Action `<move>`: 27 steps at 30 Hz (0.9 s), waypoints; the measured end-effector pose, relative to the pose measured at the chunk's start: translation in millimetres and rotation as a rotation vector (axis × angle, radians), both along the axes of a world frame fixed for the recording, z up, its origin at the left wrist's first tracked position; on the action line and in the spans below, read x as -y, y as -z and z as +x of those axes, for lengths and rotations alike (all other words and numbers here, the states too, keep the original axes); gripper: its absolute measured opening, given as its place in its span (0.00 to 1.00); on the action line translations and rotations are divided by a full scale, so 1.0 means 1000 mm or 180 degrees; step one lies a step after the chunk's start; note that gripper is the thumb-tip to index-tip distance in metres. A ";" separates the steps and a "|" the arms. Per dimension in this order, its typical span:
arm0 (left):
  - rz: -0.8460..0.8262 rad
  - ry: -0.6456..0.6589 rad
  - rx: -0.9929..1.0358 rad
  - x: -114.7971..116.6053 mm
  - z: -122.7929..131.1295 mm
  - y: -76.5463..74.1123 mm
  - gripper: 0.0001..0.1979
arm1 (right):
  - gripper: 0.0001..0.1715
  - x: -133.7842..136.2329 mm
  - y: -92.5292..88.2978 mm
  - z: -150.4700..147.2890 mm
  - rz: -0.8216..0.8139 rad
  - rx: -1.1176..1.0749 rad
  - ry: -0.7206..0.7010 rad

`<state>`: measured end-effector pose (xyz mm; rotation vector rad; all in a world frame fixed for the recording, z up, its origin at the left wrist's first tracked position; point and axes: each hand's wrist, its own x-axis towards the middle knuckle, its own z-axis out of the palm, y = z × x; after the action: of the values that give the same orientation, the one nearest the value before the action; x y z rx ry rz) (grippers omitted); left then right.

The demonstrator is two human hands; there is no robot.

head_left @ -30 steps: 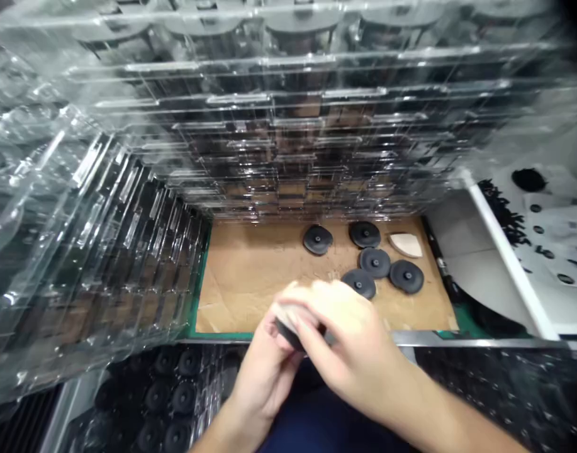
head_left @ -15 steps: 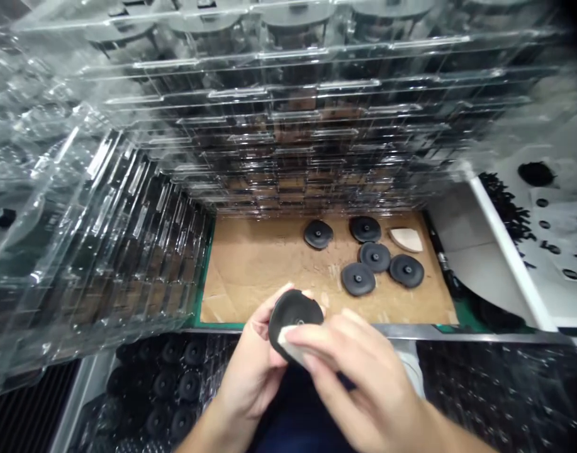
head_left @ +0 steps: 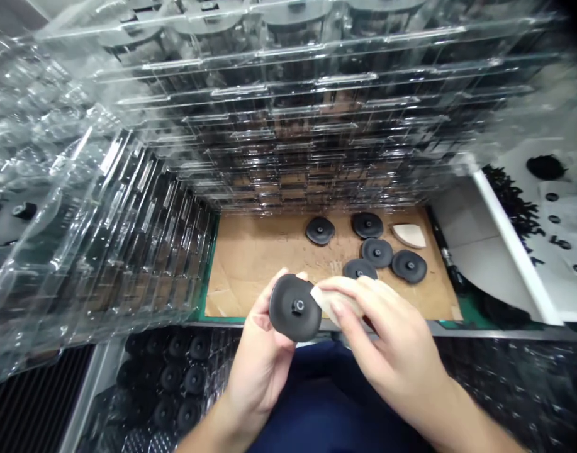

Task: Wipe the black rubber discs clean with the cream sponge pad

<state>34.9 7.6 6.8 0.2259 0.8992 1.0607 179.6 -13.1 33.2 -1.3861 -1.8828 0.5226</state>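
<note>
Left, clear stacked trays (head_left: 128, 207), grey disc (head_left: 9, 223) inside. Near left, tray (head_left: 218, 353) of black discs (head_left: 194, 379). Left hand (head_left: 260, 346) grips a dark disc (head_left: 288, 322), near centre; right hand (head_left: 392, 330) pinches a pale wedge (head_left: 326, 302) beside it. Beyond, cardboard (head_left: 260, 251) bears five discs (head_left: 377, 252). Right, white-walled tray (head_left: 515, 248), small black pieces (head_left: 512, 204).

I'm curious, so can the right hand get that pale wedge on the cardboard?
Probably yes: the pale wedge lies uncovered, just past the black discs. But the right hand holds a similar piece, which may hinder gripping.
</note>
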 end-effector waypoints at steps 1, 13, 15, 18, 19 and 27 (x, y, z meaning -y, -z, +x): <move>-0.0023 -0.0015 0.0002 0.000 0.001 0.001 0.28 | 0.11 0.000 0.001 0.000 0.0069 0.0076 0.0052; -0.0189 -0.0047 -0.0323 -0.001 0.000 0.008 0.28 | 0.13 -0.004 0.004 -0.001 -0.0026 -0.0230 -0.0266; -0.0167 -0.0140 -0.0366 0.000 -0.001 0.013 0.28 | 0.12 -0.008 0.015 0.003 -0.0301 -0.0395 -0.0210; -0.0160 -0.0291 -0.0339 0.000 -0.002 0.018 0.30 | 0.13 -0.014 0.051 0.010 -0.0704 -0.0354 0.0338; -0.0181 -0.0301 -0.0319 -0.001 -0.002 0.019 0.31 | 0.14 -0.014 0.065 0.011 -0.0761 -0.0323 0.0406; -0.0217 -0.0268 -0.0189 -0.004 -0.001 0.015 0.29 | 0.11 -0.001 0.092 0.002 -0.0982 -0.0511 -0.0028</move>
<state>33.4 11.4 -7.9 0.1645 1.0039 1.1038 181.8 -12.3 -59.2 -1.4808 -1.7305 0.9322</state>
